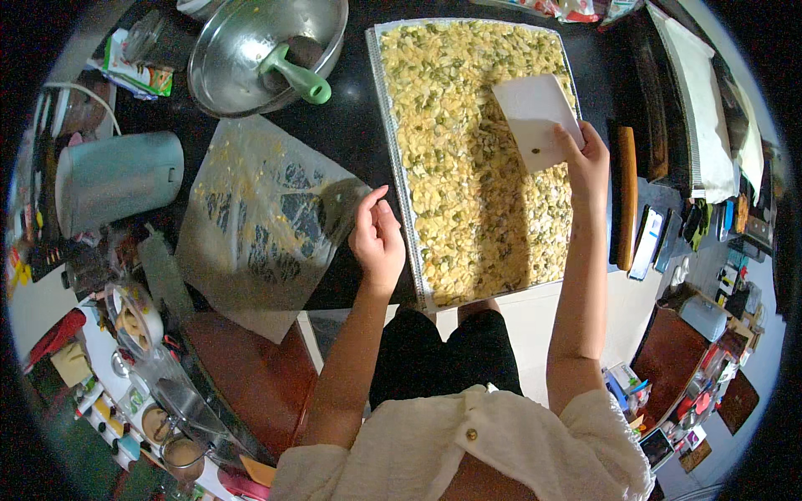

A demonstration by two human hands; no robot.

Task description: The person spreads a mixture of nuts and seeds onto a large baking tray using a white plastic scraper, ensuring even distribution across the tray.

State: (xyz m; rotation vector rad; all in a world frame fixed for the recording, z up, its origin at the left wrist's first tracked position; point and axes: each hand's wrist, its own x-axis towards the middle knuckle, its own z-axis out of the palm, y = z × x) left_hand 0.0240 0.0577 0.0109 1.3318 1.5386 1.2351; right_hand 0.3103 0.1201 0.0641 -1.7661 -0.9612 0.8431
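Observation:
A large rectangular baking tray lies in front of me, spread edge to edge with a yellowish layer of sliced nuts and green pumpkin seeds. My right hand grips a flat white dough scraper above the tray's right side, thumb on its face. One dark seed clings to the scraper. Beside the tray's left edge is my left hand, its fingers loosely curled and nothing visible in them. Left of that hand, a smeared translucent plastic sheet with yellow bits hangs partly over the counter's front edge.
A steel mixing bowl with a green-handled spatula stands at the back left. A grey-blue appliance is at the left. Right of the tray lie a wooden rolling pin and a phone-like white slab.

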